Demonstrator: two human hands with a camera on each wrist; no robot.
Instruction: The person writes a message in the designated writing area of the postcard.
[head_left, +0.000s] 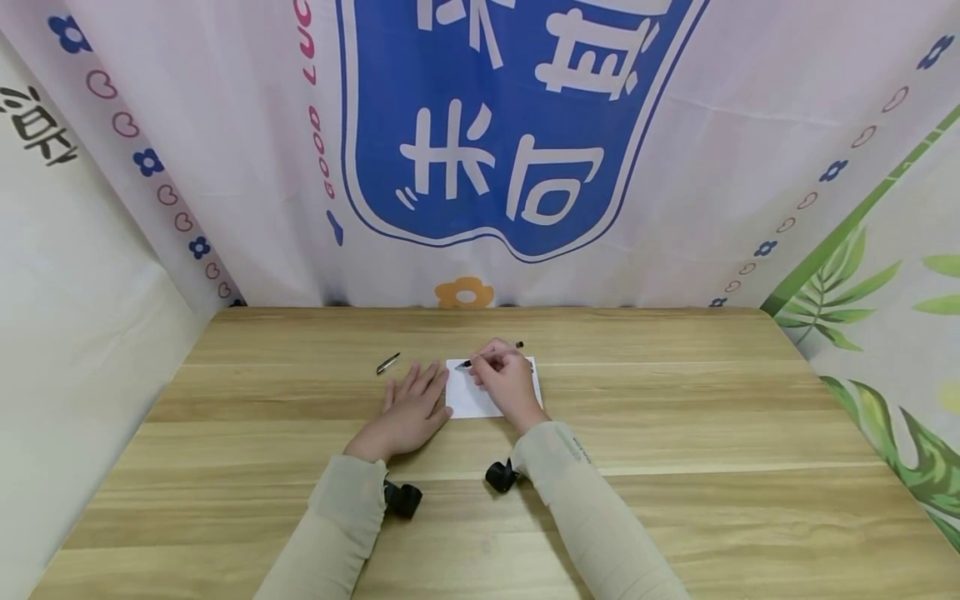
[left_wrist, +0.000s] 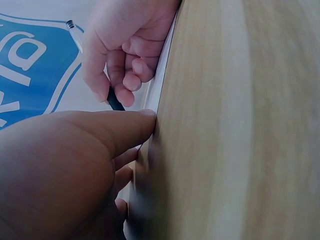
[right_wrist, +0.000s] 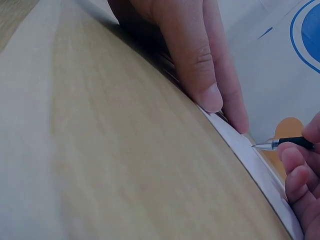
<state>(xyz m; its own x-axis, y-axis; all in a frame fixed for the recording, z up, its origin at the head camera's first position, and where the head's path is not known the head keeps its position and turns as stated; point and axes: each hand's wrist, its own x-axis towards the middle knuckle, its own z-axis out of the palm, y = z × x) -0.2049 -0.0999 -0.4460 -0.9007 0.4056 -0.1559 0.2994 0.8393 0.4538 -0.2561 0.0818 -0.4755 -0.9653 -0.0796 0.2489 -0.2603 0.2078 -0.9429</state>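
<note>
Paper (head_left: 480, 398) near the table's (head_left: 675, 400) far edge is best pinned by the flat, open left hand (head_left: 411, 408) while the pen (head_left: 491, 353), gripped in the right hand (head_left: 506, 379), is moved lightly

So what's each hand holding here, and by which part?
The right hand grips a pen by its dark lower barrel, near the tip. The left hand holds nothing; it rests flat at the white paper's left edge.

Pale striped wood-grain counter (head_left: 675, 400), plain white paper sheet (head_left: 471, 402), black-barrelled silver-tipped pen (head_left: 467, 364), blue-and-white shield-printed backdrop cloth (head_left: 675, 167), beige sleeves (head_left: 592, 508).
</note>
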